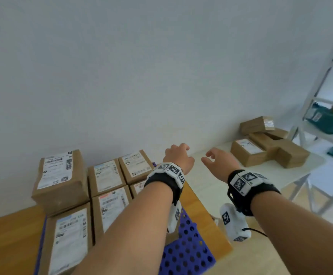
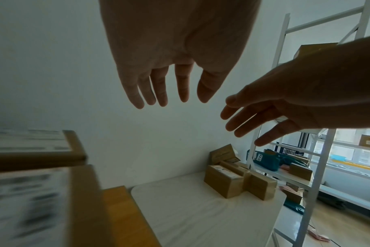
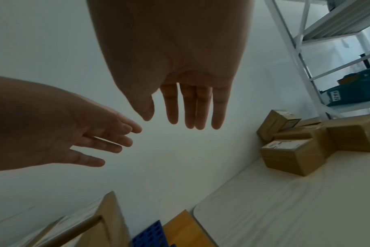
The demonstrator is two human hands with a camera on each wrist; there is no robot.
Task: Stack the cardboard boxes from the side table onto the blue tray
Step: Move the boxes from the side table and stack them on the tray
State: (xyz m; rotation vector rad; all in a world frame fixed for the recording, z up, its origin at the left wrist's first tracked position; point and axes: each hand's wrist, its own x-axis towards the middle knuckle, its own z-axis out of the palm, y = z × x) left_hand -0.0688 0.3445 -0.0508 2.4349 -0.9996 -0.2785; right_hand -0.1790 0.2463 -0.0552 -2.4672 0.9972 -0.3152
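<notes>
Several labelled cardboard boxes (image 1: 110, 178) stand on the blue perforated tray (image 1: 187, 253) at the lower left, one taller box (image 1: 60, 179) at its back left. A few more boxes (image 1: 247, 151) lie piled on the white side table (image 1: 276, 175) at the right, also seen in the wrist views (image 2: 224, 182) (image 3: 291, 153). My left hand (image 1: 178, 153) and right hand (image 1: 211, 157) are both in the air between tray and side table, fingers relaxed and empty. Each wrist view shows straight, spread fingers (image 2: 161, 90) (image 3: 192, 107) holding nothing.
The tray lies on a wooden table (image 1: 8, 243) against a white wall. A white metal shelf rack (image 1: 320, 108) with teal bags (image 1: 324, 120) stands right of the side table. Light floor shows in the gap between the two tables.
</notes>
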